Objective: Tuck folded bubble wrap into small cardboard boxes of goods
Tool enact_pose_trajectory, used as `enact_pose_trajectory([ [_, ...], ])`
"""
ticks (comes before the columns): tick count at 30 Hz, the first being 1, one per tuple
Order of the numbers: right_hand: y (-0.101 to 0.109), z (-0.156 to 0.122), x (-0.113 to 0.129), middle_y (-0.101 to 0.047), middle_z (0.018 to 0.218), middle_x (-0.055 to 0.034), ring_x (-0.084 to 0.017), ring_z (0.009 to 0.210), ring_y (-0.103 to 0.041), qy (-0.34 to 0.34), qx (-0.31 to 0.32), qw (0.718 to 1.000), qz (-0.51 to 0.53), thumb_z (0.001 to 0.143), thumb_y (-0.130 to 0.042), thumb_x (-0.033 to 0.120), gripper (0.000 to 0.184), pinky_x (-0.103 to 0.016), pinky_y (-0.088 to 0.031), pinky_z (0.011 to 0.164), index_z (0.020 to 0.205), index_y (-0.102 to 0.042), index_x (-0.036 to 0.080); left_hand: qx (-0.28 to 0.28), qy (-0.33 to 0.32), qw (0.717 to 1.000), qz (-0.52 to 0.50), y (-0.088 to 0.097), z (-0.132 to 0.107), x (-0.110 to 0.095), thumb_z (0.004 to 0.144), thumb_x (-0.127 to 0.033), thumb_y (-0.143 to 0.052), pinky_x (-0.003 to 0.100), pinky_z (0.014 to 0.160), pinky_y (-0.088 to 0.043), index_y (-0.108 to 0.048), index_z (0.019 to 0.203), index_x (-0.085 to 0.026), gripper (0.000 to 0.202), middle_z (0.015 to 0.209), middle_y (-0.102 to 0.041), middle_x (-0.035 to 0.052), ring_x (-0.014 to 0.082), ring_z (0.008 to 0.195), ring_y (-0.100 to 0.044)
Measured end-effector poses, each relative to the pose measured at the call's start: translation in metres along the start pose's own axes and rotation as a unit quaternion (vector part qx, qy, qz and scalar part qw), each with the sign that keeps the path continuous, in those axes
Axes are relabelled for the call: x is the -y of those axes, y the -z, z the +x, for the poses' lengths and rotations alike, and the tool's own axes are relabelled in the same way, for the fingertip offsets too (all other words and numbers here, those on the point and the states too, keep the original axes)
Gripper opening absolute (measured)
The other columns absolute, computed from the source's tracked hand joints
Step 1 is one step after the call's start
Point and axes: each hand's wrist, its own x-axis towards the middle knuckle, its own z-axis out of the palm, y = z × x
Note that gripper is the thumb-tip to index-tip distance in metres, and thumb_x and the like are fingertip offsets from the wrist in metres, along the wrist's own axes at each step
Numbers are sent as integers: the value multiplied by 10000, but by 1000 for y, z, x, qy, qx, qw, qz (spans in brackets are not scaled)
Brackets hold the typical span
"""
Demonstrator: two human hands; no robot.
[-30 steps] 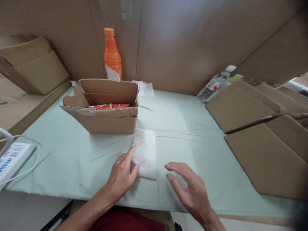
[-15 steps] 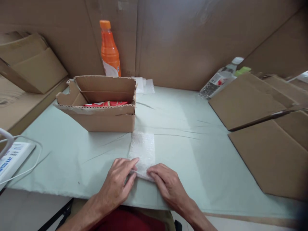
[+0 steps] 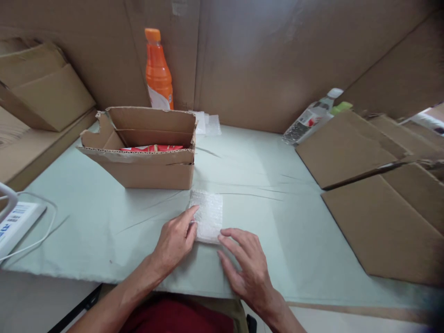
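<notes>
A small white bubble-wrap piece (image 3: 207,214), folded over to a short rectangle, lies on the pale green table cover (image 3: 249,185) just in front of an open cardboard box (image 3: 142,152). My left hand (image 3: 175,240) rests against the wrap's left edge, fingers stretched out and pressing on it. At the wrap's near right corner my right hand (image 3: 244,263) lies flat on the table with its fingertips touching that corner. A red packet (image 3: 151,148) shows inside the box.
An orange drink bottle (image 3: 157,71) stands behind the box against the cardboard wall. A clear water bottle (image 3: 310,118) lies at the back right beside flat cardboard sheets (image 3: 381,199). More cardboard is stacked at left (image 3: 41,97). A white device with a cable (image 3: 15,222) sits at the left edge.
The bubble wrap was a long strip; its near end has been folded up, so it is now shorter. Both hands moved onto it and then slid forward with the fold.
</notes>
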Motion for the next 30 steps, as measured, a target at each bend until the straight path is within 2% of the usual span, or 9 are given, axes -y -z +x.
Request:
enact_pose_trajectory([
  [3, -4, 6, 1, -698, 1210, -98, -292, 1148, -597, 32, 58, 996, -51, 910, -578, 117, 250, -465, -442, 931, 1136, -634, 209, -14, -20, 999, 21, 0, 0, -1, 944, -173, -460, 332, 806, -556, -555, 1316, -183, 384, 1009, -713, 75, 205, 901, -684],
  [7, -10, 10, -4, -741, 1116, -57, -287, 1143, -593, 17, 57, 996, -69, 927, -558, 87, 217, -458, -392, 943, 1086, -648, 204, -56, -87, 994, 40, 9, -9, -1, 937, -213, -540, 450, 989, -500, -551, 1314, -178, 379, 1244, -644, 133, 274, 1150, -598],
  [10, -11, 12, -5, -748, 1010, -39, -249, 1076, -612, 16, 53, 998, -41, 917, -543, 48, 217, -439, -380, 948, 1028, -645, 203, -28, -137, 989, 37, 15, -17, 2, 917, -170, -563, 478, 1050, -451, -535, 1345, -185, 430, 1294, -629, 137, 293, 1244, -542],
  [12, -10, 13, -2, -738, 943, -35, -228, 1012, -621, 11, 49, 999, -14, 908, -529, 31, 214, -428, -389, 934, 987, -637, 197, -6, -148, 989, 26, 18, -21, 4, 925, -107, -505, 464, 1023, -459, -542, 1339, -192, 424, 1233, -668, 121, 277, 1210, -564],
  [18, 6, 10, 3, -703, 870, -27, -190, 857, -626, -47, 89, 991, 92, 922, -507, 96, 170, -369, -447, 812, 932, -621, 222, 45, -76, 995, -55, 26, -22, -4, 923, -138, -483, 364, 822, -530, -570, 1317, -196, 408, 939, -721, 55, 203, 873, -658],
  [21, 13, 4, 4, -705, 1026, -63, -223, 982, -632, -35, 71, 995, 59, 911, -565, 146, 211, -395, -460, 866, 1102, -617, 217, 69, -28, 996, -45, 25, -16, -7, 904, -191, -504, 354, 795, -547, -583, 1310, -181, 414, 913, -735, 50, 204, 826, -676],
  [25, 10, 3, 4, -652, 1260, -124, -288, 1159, -584, 20, 59, 998, -28, 884, -604, 148, 287, -469, -432, 955, 1164, -620, 207, 67, -37, 997, 30, 16, -4, -3, 907, -183, -473, 412, 805, -540, -595, 1286, -161, 399, 898, -749, 67, 245, 829, -690],
  [28, 1, 8, 0, -663, 1273, -130, -309, 1150, -592, 35, 102, 992, -66, 891, -592, 145, 275, -495, -439, 942, 1154, -642, 205, 41, -29, 997, 59, 14, 0, -2, 933, -224, -485, 454, 844, -533, -609, 1257, -155, 354, 985, -737, 104, 274, 908, -683],
  [30, -6, 12, -5, -699, 1218, -112, -281, 1085, -627, 24, 104, 992, -67, 913, -555, 113, 269, -466, -463, 904, 1144, -651, 210, 20, 15, 1000, 16, 17, -4, -4, 946, -299, -506, 399, 765, -554, -596, 1269, -167, 361, 1003, -712, 103, 252, 891, -671],
])
